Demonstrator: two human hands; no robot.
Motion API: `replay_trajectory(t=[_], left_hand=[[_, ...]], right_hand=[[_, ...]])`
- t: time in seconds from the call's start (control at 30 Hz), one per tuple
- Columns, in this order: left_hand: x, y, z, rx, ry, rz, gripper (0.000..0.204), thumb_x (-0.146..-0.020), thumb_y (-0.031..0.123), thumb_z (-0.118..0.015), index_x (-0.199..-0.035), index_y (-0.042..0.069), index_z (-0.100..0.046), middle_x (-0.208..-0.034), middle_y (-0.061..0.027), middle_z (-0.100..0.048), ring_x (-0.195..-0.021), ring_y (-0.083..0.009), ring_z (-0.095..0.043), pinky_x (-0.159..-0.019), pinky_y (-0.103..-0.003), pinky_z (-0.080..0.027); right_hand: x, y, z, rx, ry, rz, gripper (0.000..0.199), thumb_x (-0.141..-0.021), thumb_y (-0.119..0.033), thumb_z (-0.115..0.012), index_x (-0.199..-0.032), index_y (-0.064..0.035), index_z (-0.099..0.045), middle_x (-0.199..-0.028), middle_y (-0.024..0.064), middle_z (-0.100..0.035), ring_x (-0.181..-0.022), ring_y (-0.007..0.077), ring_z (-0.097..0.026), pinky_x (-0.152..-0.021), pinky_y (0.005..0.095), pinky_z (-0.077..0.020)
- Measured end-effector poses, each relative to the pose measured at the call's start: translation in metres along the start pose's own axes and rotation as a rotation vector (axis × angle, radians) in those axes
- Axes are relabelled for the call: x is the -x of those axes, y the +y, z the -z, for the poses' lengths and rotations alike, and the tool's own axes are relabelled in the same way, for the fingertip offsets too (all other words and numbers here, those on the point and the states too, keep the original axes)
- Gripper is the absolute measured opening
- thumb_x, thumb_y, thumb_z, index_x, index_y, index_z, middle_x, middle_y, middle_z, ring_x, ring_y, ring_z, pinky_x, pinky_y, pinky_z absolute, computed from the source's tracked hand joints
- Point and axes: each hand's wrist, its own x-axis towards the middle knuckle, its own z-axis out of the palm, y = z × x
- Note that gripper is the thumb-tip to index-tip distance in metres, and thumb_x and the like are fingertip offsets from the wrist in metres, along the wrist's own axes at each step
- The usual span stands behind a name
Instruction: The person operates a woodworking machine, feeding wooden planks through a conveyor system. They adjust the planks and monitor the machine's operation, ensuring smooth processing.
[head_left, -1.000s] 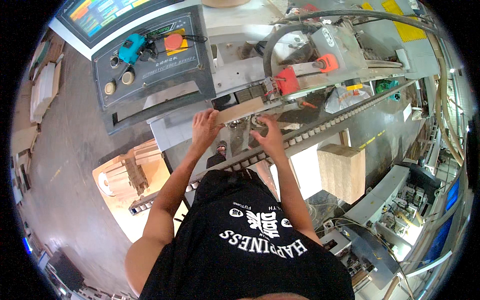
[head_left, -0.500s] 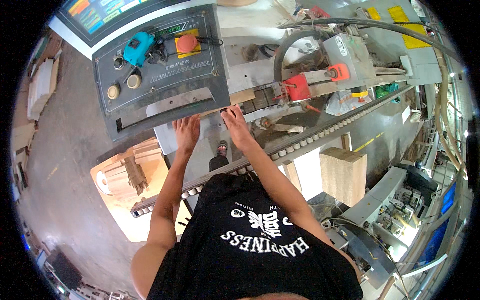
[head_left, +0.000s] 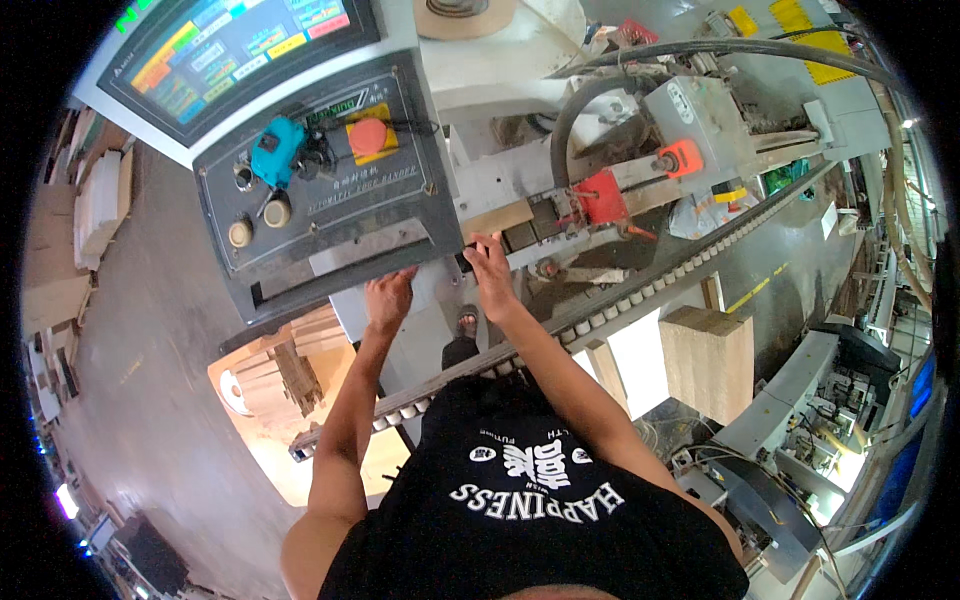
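Note:
My right hand (head_left: 489, 275) is at the machine bed, its fingers bent and closed at the near edge of a pale wooden strip (head_left: 500, 221). A small dark part shows beside its thumb. My left hand (head_left: 388, 299) is just left of it, with its fingertips at the lower edge of the control panel (head_left: 330, 215), which partly hides them. Whatever the left fingers touch there is out of sight. The strip's left end also disappears behind the panel. On the panel sit a teal device (head_left: 277, 150) and a red push button (head_left: 368, 138).
A roller rail (head_left: 590, 313) runs between my body and the machine. Right of the strip is a red machine block (head_left: 603, 195). Wooden pieces (head_left: 295, 375) lie on a board at left; a block of stacked boards (head_left: 708, 360) stands at right. A lit screen (head_left: 240, 55) tops the panel.
The view has shifted, so the panel and screen appear lower and more of the screen shows. Both hands stay by the panel's edge; the left fingertips are now more hidden by it.

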Motion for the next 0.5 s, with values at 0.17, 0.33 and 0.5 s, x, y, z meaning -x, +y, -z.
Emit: replay_trajectory(t=[0.17, 0.33, 0.5], left_hand=[[-0.019, 0.025, -0.013, 0.019, -0.349, 0.124, 0.048, -0.093, 0.007, -0.061, -0.133, 0.030, -0.074, -0.123, -0.0030, -0.079, -0.095, -0.0341, -0.073, -0.091, -0.054, -0.052], [-0.053, 0.069, -0.014, 0.077, -0.345, 0.012, 0.059, -0.096, 0.004, -0.057, -0.149, 0.029, -0.063, -0.155, 0.0051, -0.063, -0.110, -0.0329, -0.071, -0.101, -0.054, -0.047], [-0.078, 0.111, -0.027, -0.014, -0.188, -0.131, 0.063, -0.093, 0.002, -0.059, -0.148, 0.032, -0.063, -0.159, 0.0094, -0.059, -0.133, -0.0277, -0.059, -0.108, -0.055, -0.045]], right_hand=[[-0.017, -0.002, 0.035, -0.018, 0.096, 0.070, 0.049, -0.101, -0.033, -0.077, -0.141, -0.0133, -0.058, -0.172, 0.0104, -0.019, -0.158, 0.0217, -0.029, -0.129, 0.0358, -0.0281], [-0.028, -0.017, 0.071, -0.129, 0.119, 0.203, 0.043, -0.101, -0.031, -0.076, -0.133, -0.0082, -0.060, -0.157, 0.0065, -0.040, -0.141, 0.0172, -0.048, -0.120, 0.0316, -0.0398], [-0.006, -0.031, 0.079, -0.104, 0.086, 0.265, 0.089, -0.096, -0.035, -0.084, -0.166, -0.0111, -0.035, -0.145, 0.0082, -0.055, -0.135, 0.0212, -0.056, -0.112, 0.0441, -0.0515]])
